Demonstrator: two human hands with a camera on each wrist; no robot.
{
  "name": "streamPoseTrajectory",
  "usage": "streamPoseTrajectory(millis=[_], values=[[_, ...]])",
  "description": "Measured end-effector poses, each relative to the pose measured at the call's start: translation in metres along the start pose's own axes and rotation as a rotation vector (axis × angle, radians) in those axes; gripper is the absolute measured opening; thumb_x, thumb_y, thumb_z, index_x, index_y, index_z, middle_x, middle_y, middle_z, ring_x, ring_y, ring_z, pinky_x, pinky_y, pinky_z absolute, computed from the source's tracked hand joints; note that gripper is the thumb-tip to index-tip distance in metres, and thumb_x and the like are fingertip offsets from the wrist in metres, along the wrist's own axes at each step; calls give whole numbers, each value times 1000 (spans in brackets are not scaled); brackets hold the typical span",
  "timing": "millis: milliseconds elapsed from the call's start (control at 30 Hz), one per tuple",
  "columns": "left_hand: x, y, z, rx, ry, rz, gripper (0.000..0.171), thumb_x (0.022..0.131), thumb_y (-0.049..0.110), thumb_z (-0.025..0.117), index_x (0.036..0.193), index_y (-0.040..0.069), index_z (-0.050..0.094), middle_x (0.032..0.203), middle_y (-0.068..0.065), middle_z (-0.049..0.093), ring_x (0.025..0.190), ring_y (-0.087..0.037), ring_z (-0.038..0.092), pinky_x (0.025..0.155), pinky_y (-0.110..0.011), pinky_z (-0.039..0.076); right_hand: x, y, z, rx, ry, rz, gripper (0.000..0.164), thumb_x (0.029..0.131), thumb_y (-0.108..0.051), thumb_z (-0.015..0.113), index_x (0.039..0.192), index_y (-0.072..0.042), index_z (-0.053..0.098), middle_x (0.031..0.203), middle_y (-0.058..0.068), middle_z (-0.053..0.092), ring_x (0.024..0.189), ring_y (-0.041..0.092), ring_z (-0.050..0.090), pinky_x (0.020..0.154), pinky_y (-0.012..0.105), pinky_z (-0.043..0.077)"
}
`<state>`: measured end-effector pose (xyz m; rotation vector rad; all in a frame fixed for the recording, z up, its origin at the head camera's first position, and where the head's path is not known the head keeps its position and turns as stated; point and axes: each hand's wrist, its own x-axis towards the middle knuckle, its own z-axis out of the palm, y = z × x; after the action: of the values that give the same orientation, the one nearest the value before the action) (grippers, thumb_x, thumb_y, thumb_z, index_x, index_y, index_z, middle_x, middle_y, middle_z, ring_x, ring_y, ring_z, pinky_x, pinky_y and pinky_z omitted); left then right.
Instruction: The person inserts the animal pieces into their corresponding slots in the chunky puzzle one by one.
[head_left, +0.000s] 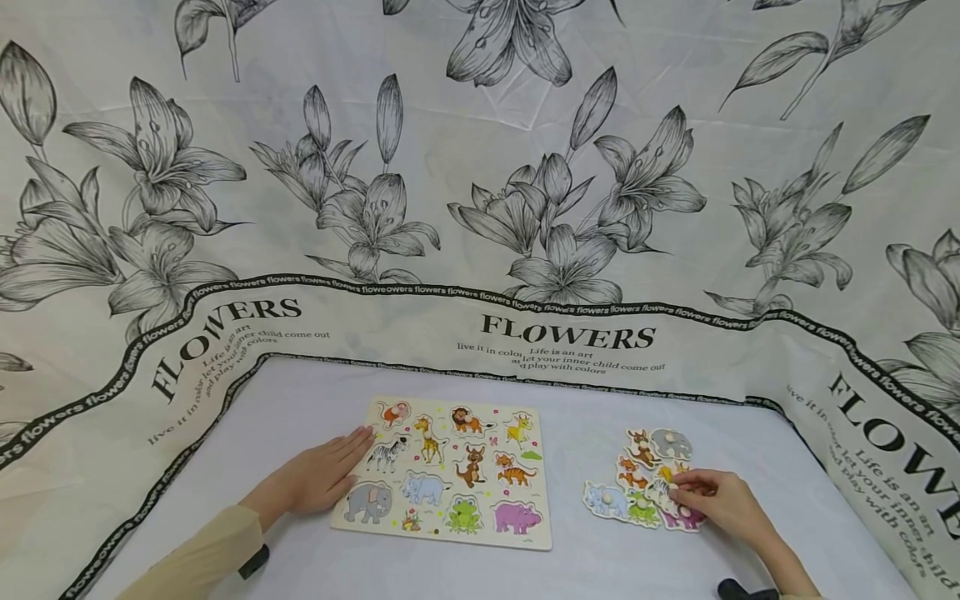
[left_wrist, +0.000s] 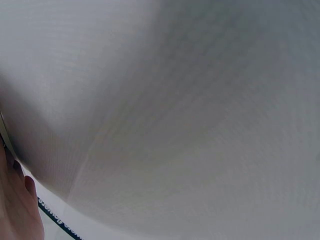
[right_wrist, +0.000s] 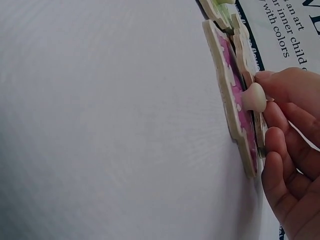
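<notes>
beige and loose, a sleeve (head_left: 198, 550) is nearest the head camera; from it, the left hand (head_left: 318, 475) reaches out flat, fingers straight and grasping nothing, its fingertips at the left edge of a pale puzzle board (head_left: 542, 492) printed with animals. both rest on a white tabletop (head_left: 292, 400). to the right of the board, well apart from it, is a cluster of loose animal pieces, among them a kangaroo piece (head_left: 641, 448), a grey elephant piece (head_left: 671, 443), a pale blue piece (head_left: 606, 502) and a green frog piece (head_left: 642, 508). at the cluster's right side, the right hand (head_left: 723, 504) pinches a zebra piece (head_left: 662, 493) between thumb and finger, the fingertips hiding where they grip. only the right wrist view gives the side-on detail: a purple piece (right_wrist: 237, 100) showing its thick wooden edge and rounded knob (right_wrist: 257, 97), just beside the curled fingers. the left wrist view adds little, mostly blurred white, with part of the left hand at its edge; the board cannot be made out there. behind everything, the head view alone takes in tall cloth (head_left: 540, 258) printed with black-line lilies.
</notes>
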<state>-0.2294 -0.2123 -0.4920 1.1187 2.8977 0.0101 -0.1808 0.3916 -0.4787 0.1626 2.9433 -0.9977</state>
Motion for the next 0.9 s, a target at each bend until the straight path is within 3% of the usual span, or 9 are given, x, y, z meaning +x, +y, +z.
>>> streamPoseTrajectory(millis=[400,600,900], values=[[0,2,-2,-13,-17,-11,58,102,31,36,150,-1,27,158,-15,25,146,-31,26,118,-43,30,-2,0,-1,0,-6,-16,40,82,-31,75,105,0,71,81,1,68,63,4,50,49,22,47],[-1,3,-4,-6,7,6,57,102,30,37,148,-2,30,157,-17,28,144,-33,29,116,-45,33,-4,-4,-3,-22,-3,-20,38,82,-31,76,105,0,71,83,1,69,64,4,50,51,20,44],[-1,3,-4,-9,0,7,57,102,30,37,149,-2,29,157,-17,28,144,-33,29,116,-45,33,-6,-5,-2,-37,28,-27,36,81,-29,76,104,-1,72,76,0,65,63,5,48,50,20,42]])
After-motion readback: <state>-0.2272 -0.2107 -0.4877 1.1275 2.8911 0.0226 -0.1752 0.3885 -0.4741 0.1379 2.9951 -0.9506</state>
